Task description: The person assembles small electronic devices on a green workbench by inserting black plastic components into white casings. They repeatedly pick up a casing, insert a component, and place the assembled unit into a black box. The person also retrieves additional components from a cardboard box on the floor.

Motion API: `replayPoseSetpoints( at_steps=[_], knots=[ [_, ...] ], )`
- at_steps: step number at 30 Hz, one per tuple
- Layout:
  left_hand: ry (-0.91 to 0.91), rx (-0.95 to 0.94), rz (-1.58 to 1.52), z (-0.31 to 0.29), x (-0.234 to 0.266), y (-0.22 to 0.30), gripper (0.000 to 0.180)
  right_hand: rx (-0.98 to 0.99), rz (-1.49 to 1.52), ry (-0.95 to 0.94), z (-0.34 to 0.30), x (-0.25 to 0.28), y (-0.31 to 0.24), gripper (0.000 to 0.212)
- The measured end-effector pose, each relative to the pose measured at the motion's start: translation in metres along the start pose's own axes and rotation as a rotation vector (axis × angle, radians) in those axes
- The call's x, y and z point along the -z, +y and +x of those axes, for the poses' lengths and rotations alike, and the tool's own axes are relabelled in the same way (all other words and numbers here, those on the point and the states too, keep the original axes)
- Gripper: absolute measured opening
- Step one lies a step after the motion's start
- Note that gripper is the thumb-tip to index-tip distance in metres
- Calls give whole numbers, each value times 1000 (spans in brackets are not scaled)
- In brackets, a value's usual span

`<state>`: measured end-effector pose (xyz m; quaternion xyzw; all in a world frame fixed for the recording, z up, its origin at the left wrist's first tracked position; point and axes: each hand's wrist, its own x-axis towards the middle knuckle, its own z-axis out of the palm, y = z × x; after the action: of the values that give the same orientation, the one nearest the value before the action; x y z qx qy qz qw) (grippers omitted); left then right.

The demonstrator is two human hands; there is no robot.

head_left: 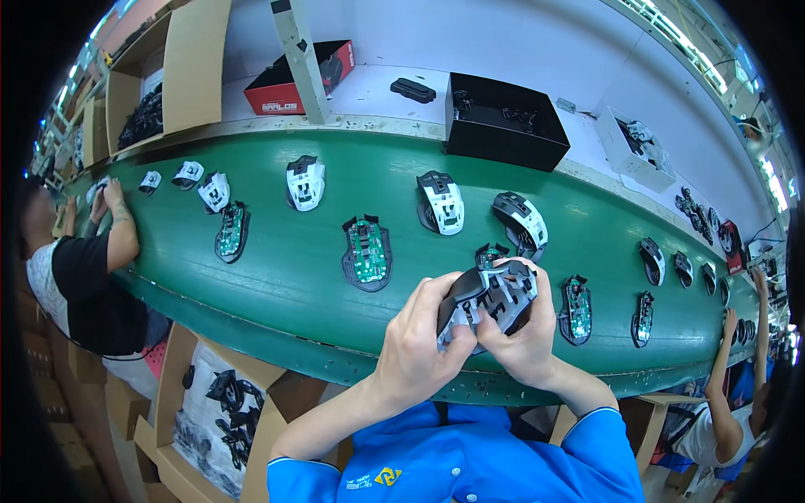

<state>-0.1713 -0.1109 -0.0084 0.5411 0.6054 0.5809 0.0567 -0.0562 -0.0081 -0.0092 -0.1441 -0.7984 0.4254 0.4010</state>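
Both my hands grip one computer mouse shell [496, 300], black and white, held above the near side of the green belt. My left hand [417, 339] wraps its left side, and my right hand [527, 339] its right, with both thumbs pressed on the pale inner side. Just behind the shell lies a mouse base with a green circuit board [491, 254], mostly hidden by it. A black and white mouse shell [521, 222] rests beyond, and another [441, 203] stands to its left. Other bases with circuit boards lie left [367, 253] and right [576, 310].
Several more shells and bases stand along the green belt [277, 293]. On the ledge behind are a black box [506, 126], a red box [277, 96] and a white box [633, 155]. A carton [172, 394] with black parts sits below left. Co-workers [84, 268] sit at both ends.
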Motion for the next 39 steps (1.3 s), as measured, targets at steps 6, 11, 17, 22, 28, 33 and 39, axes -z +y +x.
replayPoseSetpoints(
  at_steps=[6,11,17,22,28,33,39],
  knots=[
    [-243,278,-231,10,28,20,86,-337,153,-153,36,55,-14,52],
    [-109,385,-58,29,34,-1,79,-119,-1395,54,71,193,127,46],
    [-463,-57,470,83,-87,-60,44,94,-1500,-147,46,222,176,53],
    [-591,57,644,124,-167,-81,49,149,-1047,-237,39,167,96,51],
    [-724,-156,865,150,-168,-94,41,105,-877,-519,13,112,81,50],
    [-465,-305,529,145,-139,-134,49,101,-840,-500,2,103,91,40],
    [-504,133,593,159,-151,-136,66,2,-742,-523,-1,109,92,36]
  ],
)
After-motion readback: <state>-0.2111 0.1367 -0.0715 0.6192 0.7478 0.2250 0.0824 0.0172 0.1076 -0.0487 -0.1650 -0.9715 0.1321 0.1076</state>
